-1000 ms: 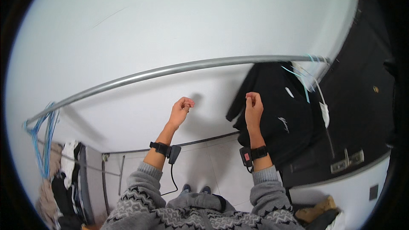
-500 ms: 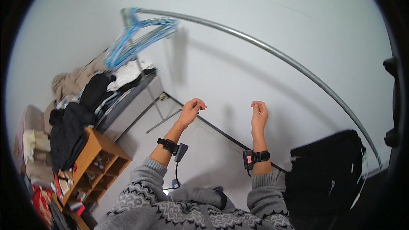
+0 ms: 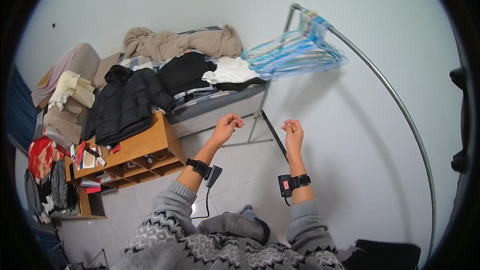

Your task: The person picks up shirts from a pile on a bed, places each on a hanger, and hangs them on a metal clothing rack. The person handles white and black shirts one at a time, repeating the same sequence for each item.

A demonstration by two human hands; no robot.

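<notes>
My left hand is in mid-air, its fingers loosely bent and nothing held in them. Opposite it, my right hand is raised in the same way, also empty, fingers lightly curled and not pressed into a fist. Neither touches anything. Past both hands, a row of blue and pale clothes hangers hangs bunched at the far end of a grey metal rail. White clothing and a black garment lie on the bed behind my left hand.
A wooden shelf unit with open compartments stands at the left, a black puffer jacket draped over its top. A beige blanket lies on the bed. Dark fabric shows at the lower right. The floor is pale tile.
My view has swung left, so the hangers, bed and shelf unit sit further right in the picture. The dark fabric has slid toward the lower edge. Both hands stay raised and empty.
</notes>
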